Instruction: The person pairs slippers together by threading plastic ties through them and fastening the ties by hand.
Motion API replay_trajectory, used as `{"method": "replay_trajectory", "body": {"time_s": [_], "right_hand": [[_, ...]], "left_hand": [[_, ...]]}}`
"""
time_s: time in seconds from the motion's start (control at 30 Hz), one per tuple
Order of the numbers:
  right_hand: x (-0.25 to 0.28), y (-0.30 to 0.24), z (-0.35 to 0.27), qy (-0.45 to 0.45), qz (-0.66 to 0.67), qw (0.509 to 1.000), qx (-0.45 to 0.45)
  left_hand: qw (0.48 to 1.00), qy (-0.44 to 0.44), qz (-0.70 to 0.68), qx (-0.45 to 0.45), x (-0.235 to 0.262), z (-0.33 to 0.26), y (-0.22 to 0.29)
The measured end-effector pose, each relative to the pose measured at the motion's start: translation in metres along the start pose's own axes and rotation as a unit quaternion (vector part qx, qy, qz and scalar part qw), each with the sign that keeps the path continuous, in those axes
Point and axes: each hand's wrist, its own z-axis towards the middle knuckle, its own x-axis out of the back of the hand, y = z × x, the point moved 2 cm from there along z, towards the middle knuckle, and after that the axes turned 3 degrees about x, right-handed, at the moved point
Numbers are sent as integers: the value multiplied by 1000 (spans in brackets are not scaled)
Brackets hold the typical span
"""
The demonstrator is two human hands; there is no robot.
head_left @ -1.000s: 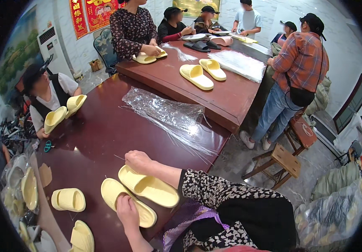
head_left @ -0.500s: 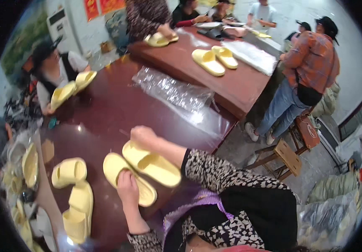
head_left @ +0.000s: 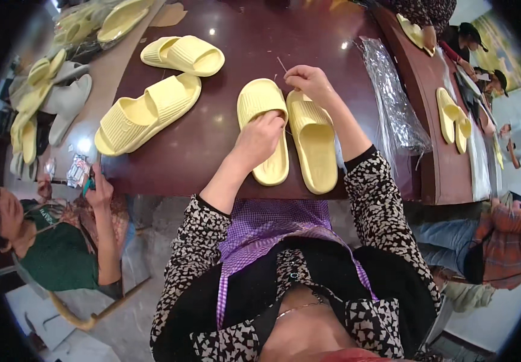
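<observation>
Two pale yellow slippers lie side by side before me on the dark red table (head_left: 212, 175). My left hand (head_left: 260, 137) is closed at the strap opening of the left slipper (head_left: 274, 166), fingertips partly hidden there; what they grip cannot be made out. Just beyond the toe of the right slipper (head_left: 319, 157), my right hand (head_left: 310, 81) pinches, with a thin strand (head_left: 281, 64) at its fingertips. Further left rest more yellow slippers, an upper group (head_left: 182, 54) and a lower, overlapping group (head_left: 146, 114).
Clear plastic bags (head_left: 393, 102) lie on the right of the table. A second table (head_left: 435, 139) holds another yellow pair (head_left: 452, 120). Grey slippers (head_left: 70, 102) and yellow ones crowd the far left. A seated person in green (head_left: 61, 253) holds a small teal tool (head_left: 88, 184).
My view has swung round, so the table now lies straight ahead. My left fingers have shifted from atop the left slipper's strap to its opening. My right hand stays by the other slipper's toe.
</observation>
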Motion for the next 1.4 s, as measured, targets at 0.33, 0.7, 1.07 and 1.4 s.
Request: {"method": "replay_trajectory", "body": {"time_s": [0.33,0.7,1.07,1.4], "right_hand": [[-12,-7,16,-90,-224,955,171],[-3,-20,-15,42,-398,881,250],[9,-1,-44,161,-156,963,150],[7,-1,-47,210,-26,965,153]], "left_hand": [[1000,-17,4,2,1,6,-2],[999,-23,-26,17,3,6,3],[989,20,-128,66,21,79,24],[938,-69,-237,245,-30,106,-15]]}}
